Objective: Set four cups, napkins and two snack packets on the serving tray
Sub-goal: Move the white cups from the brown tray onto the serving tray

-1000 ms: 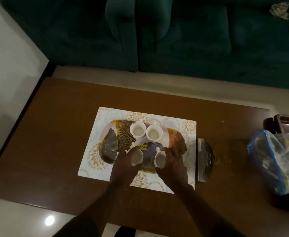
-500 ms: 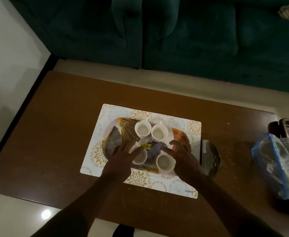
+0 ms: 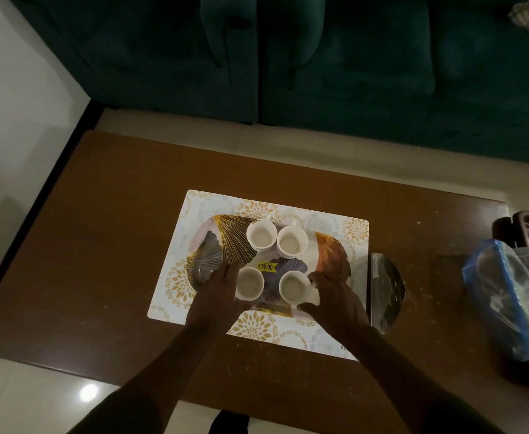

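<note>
Flanking two near cups (image 3: 249,282) on tray (image 3: 332,250), spread fingers (image 3: 225,272) touch them.

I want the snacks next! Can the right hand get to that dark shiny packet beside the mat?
Probably yes. The right hand rests by the near right cup and looks empty, and the dark packet lies flat on the table just to its right, with nothing between them.
</note>
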{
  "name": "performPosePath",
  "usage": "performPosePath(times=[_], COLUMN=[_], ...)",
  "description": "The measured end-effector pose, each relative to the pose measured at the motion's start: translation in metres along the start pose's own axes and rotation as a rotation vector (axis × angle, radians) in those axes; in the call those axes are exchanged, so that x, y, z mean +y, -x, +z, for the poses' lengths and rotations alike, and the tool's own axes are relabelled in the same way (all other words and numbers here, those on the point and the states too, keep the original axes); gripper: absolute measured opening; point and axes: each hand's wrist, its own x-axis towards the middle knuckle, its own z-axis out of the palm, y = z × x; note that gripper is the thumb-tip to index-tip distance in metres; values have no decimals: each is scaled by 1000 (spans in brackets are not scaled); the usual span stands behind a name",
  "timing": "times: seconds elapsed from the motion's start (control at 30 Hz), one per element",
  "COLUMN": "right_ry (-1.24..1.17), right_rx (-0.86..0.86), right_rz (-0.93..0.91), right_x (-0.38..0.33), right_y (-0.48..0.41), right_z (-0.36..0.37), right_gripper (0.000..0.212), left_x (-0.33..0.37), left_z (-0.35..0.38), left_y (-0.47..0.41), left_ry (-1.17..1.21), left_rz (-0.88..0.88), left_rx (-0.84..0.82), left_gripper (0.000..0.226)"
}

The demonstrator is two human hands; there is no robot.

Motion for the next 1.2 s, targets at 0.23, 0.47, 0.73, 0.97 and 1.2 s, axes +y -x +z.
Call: performPosePath(times=[0.23,0.47,0.73,0.97,1.2], right_ry=[-222,-272,-466,-684,-663], right_rx=[129,120,215,243,311], right_rz=[128,186,315,536,529], right_x=[-25,-35,-57,-69,-69], right_y=[14,16,19,12,3], right_z=[20,24,36,43,42], right_gripper=[45,47,49,49,46], left_x=[-7,-2,15,27,27], left_z=[0,2,13,25,20], left_y=[3,0,-2,-1,-10], left_ry=[47,143,302,324,329], left_rz=[-51,-143,-213,-311,-304], left_rx=[-44,-23,122,209,207], left_gripper=[74,64,62,57,54])
